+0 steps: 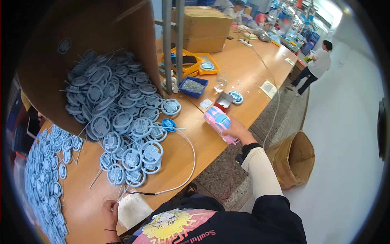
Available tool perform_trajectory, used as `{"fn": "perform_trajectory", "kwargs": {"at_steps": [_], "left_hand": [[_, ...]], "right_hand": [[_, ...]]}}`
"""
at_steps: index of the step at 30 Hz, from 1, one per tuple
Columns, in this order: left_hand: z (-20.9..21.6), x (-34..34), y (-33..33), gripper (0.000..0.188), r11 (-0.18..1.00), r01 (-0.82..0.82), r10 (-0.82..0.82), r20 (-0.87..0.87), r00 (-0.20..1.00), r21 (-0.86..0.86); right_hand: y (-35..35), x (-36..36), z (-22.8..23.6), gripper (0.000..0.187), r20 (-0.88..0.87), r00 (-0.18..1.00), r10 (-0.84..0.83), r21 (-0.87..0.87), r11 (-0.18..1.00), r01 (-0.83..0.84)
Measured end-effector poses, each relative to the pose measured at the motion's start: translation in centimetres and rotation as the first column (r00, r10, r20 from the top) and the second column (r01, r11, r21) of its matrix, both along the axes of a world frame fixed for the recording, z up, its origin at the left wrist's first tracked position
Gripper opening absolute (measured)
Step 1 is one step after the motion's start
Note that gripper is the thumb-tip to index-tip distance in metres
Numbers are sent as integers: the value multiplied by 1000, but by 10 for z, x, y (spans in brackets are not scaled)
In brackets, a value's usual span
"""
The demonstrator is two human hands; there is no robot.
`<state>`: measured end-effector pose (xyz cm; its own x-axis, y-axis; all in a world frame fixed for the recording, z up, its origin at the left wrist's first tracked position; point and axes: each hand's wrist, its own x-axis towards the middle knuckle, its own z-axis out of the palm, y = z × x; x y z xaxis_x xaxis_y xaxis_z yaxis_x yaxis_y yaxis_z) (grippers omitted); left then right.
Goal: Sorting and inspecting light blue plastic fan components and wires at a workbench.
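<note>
My right hand (239,131) grips the near end of a pink toy car (215,118) with blue windows. I hold it over the table's right edge, beside a small dark red open box (223,100). At the lower left, my left hand (109,213) rests with curled fingers next to a white sheet or cloth (134,210). Whatever it pinches, if anything, is too small to make out. Just beyond that sheet lie several light blue toy steering wheels (132,158) with thin sticks. A deeper blue round part (169,125) sits among them.
A tipped cardboard box (44,93) spills steering wheels onto the wooden table (170,162); another heap (44,179) lies left. Farther back are a blue bin (193,88), yellow trays (209,63), a clear cup (221,81). A white cable (193,156) curves across the table. An open carton (292,160) stands right.
</note>
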<state>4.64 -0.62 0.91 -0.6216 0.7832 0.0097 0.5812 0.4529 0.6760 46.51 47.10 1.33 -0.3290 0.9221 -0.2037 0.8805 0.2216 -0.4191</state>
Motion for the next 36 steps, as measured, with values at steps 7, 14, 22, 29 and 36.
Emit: {"fn": "perform_trajectory", "kwargs": {"at_steps": [7,14,22,29,36], "left_hand": [[68,12,21,8,995,32,-20,-135,991,90],[105,-1,68,9,959,192,-138,-247,959,207],[86,-34,57,12,970,28,-33,16,999,239],[22,-30,75,19,964,66,-122,208,970,258],[-25,-11,85,24,969,177,-185,31,982,173]], "right_hand": [[35,-8,-8,77,-217,976,13,-119,992,-40],[33,-2,-2,97,-56,997,59,51,997,-56],[-7,-30,-6,92,131,991,38,342,936,-81],[-119,-154,23,51,-45,956,289,23,957,-288],[-253,-238,-68,33,-388,582,715,-156,571,-806]]}}
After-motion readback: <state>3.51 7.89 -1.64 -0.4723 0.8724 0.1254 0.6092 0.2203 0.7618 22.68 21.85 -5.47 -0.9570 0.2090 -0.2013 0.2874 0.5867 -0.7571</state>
